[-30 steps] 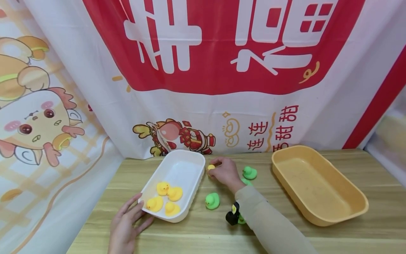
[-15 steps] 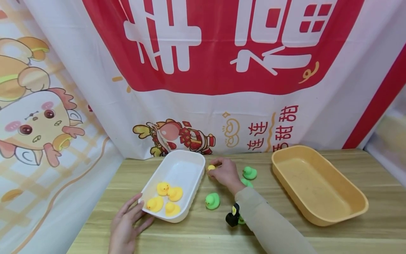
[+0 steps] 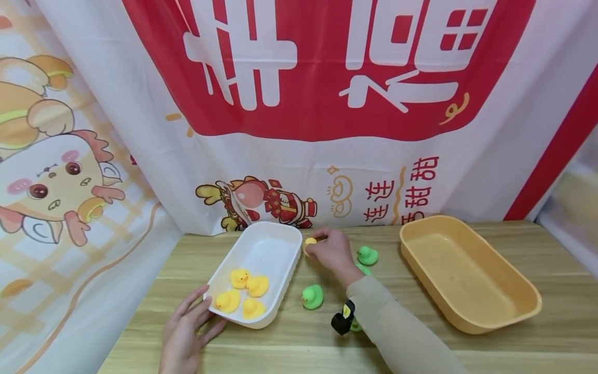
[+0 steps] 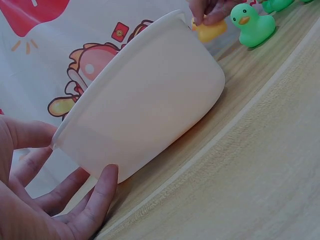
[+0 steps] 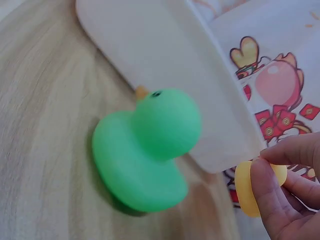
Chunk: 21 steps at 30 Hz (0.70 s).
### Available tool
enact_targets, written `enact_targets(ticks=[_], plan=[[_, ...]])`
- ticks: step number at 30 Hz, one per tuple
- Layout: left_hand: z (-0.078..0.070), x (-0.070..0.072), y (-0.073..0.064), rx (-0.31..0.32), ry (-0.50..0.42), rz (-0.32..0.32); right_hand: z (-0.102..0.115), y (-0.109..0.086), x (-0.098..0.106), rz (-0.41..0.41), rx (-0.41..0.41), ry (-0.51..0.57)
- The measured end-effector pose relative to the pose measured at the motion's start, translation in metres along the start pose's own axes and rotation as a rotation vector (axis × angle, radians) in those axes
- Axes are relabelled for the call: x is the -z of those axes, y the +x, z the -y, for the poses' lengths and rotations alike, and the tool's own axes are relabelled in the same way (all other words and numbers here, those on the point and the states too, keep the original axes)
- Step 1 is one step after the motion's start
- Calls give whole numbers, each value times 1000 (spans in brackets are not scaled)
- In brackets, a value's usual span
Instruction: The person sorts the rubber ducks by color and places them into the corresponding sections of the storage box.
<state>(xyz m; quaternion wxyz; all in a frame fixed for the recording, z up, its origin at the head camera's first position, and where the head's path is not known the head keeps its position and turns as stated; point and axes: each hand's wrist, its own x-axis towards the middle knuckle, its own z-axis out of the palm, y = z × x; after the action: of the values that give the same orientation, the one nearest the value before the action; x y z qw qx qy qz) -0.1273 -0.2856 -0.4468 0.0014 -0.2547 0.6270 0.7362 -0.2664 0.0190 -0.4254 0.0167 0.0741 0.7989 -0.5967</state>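
Observation:
My right hand [image 3: 331,253] pinches a yellow rubber duck [image 5: 245,187] between thumb and fingers, beside the far right end of the white tray [image 3: 275,244]. In the right wrist view the fingers cover part of this duck. My left hand [image 3: 184,327] rests against the near left corner of the tray, its fingers spread and fairly straight, with fingertips at the rim and the outer wall [image 4: 135,110]. Several yellow rubber ducks [image 3: 254,308] lie in the near half of the tray. A green rubber duck [image 3: 312,296] sits on the table between the tray and my right forearm.
More green ducks, one of them a green duck [image 3: 367,255] to the right of my hand, stand around my right forearm and are partly hidden by it. An orange tray [image 3: 467,270] sits at the right of the wooden table [image 3: 261,350]. A printed cloth [image 3: 308,156] hangs behind.
My right hand has shifted very slightly up and left with the yellow duck in its fingers. The left hand and the white tray have stayed in place.

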Motion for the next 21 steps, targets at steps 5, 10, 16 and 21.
enact_targets(ticks=[5, 10, 16, 21], plan=[[-1, -1, 0, 1, -4, 10, 15, -12, 9, 18, 2, 92], [0, -1, 0, 1, -8, 15, 30, -31, 20, 50, 6, 205], [1, 0, 1, -1, -4, 20, 39, -53, 33, 73, 40, 251], [2, 1, 2, -1, -1, 28, 34, -74, 41, 76, 59, 217]])
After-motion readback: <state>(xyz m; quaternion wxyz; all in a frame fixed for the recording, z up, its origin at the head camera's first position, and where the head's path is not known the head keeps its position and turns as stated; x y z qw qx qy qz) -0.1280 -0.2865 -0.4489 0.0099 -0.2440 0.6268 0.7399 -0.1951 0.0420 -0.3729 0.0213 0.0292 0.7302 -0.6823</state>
